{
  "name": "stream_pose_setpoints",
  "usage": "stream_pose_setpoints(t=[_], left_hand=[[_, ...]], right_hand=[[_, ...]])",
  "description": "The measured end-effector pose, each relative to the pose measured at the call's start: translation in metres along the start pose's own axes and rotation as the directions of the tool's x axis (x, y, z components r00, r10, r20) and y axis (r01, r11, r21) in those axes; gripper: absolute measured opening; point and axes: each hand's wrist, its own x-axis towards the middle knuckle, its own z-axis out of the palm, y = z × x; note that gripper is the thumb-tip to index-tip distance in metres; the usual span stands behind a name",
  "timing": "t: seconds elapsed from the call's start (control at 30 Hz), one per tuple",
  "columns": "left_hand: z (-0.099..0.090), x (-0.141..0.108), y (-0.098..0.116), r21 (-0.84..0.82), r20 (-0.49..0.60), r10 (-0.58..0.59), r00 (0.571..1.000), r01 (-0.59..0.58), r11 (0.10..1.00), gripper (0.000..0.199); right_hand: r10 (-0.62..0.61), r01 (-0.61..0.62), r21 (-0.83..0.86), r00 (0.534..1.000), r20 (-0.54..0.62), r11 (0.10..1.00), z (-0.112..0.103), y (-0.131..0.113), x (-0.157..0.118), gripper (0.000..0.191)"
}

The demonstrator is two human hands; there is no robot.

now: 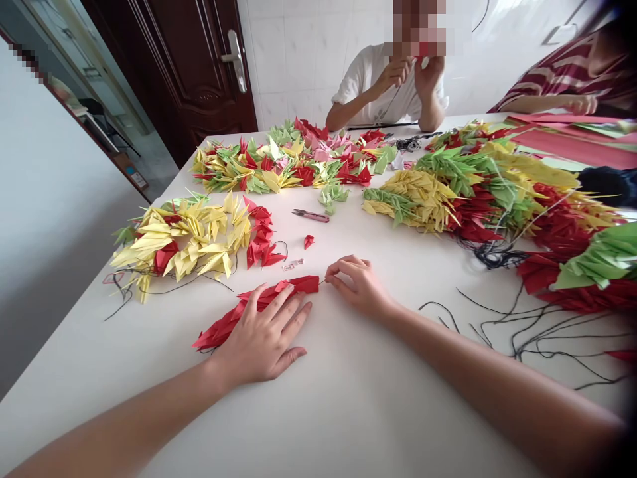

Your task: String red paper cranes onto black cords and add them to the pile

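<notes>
My left hand (pixel 266 332) lies flat with its fingers apart over a row of red folded paper cranes (pixel 223 330) packed close together. My right hand (pixel 355 287) is closed in a pinch just right of the row's end. Between its fingertips is a thin needle-like strand (pixel 323 281) that reaches toward the red paper; whether it is a needle or thread is too small to tell. One small loose red paper piece (pixel 309 241) lies beyond my hands. Past it, pink-handled thread snips (pixel 311 216) rest on the table.
Yellow and red crane strings (pixel 199 242) lie at the left, mixed crane strings (pixel 293 159) at the back, and a larger pile (pixel 472 192) at the right. Loose black cords (pixel 527 332) trail near my right forearm. Two people sit across the white table (pixel 348 411); one person's hands (pixel 398 73) are raised.
</notes>
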Motion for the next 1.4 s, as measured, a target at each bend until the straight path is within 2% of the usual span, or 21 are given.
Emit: stream_pose_setpoints(t=[0.23,0.4,0.57,0.67,0.77,0.9,1.0,1.07,1.2,1.3,1.4], left_hand=[[0.001,-0.001,0.000,-0.018,0.025,-0.023,0.999,0.023,1.000,0.051],[-0.001,0.001,0.000,-0.005,0.010,0.009,1.000,-0.009,1.000,0.049],[-0.002,0.001,-0.001,0.040,-0.111,0.179,0.978,-0.176,0.984,0.031],[-0.004,0.002,-0.004,0.046,-0.214,0.198,0.957,-0.192,0.980,0.023],[-0.006,0.003,-0.007,0.030,-0.304,0.152,0.940,-0.151,0.988,0.021],[-0.007,0.005,-0.009,-0.006,-0.341,-0.042,0.939,0.043,0.999,0.028],[-0.003,0.004,-0.010,-0.012,-0.309,-0.206,0.929,0.213,0.977,0.041],[0.001,0.004,-0.011,-0.008,-0.278,-0.272,0.922,0.280,0.960,0.050],[0.006,0.002,-0.009,0.001,-0.137,-0.347,0.928,0.351,0.937,0.040],[0.007,0.002,-0.008,-0.023,-0.034,-0.392,0.920,0.391,0.920,0.031],[0.007,0.003,-0.008,-0.067,0.001,-0.405,0.914,0.404,0.912,0.021]], right_hand=[[0.131,-0.161,-0.196,0.979,-0.157,0.967,0.007,0.005,-0.002,0.015],[0.196,-0.236,-0.216,0.962,-0.191,0.947,0.006,0.010,-0.001,0.014],[0.227,-0.274,-0.175,0.942,-0.245,0.946,0.002,0.016,0.003,0.016],[0.248,-0.294,-0.113,0.918,-0.309,0.949,-0.008,0.020,0.008,0.016],[0.246,-0.316,-0.153,0.900,-0.359,0.936,-0.022,0.029,0.013,0.017],[0.255,-0.338,-0.328,0.928,-0.272,0.882,-0.036,0.045,0.018,0.019],[0.242,-0.333,-0.477,0.939,-0.244,0.813,-0.044,0.055,0.018,0.019],[0.219,-0.326,-0.574,0.943,-0.250,0.751,-0.049,0.061,0.018,0.020],[0.192,-0.346,-0.678,0.936,-0.294,0.649,-0.062,0.068,0.017,0.021],[0.069,-0.314,-0.702,0.933,-0.354,0.640,-0.067,0.058,0.016,0.027],[-0.144,-0.154,-0.702,0.927,-0.345,0.695,-0.060,0.034,0.014,0.027]])
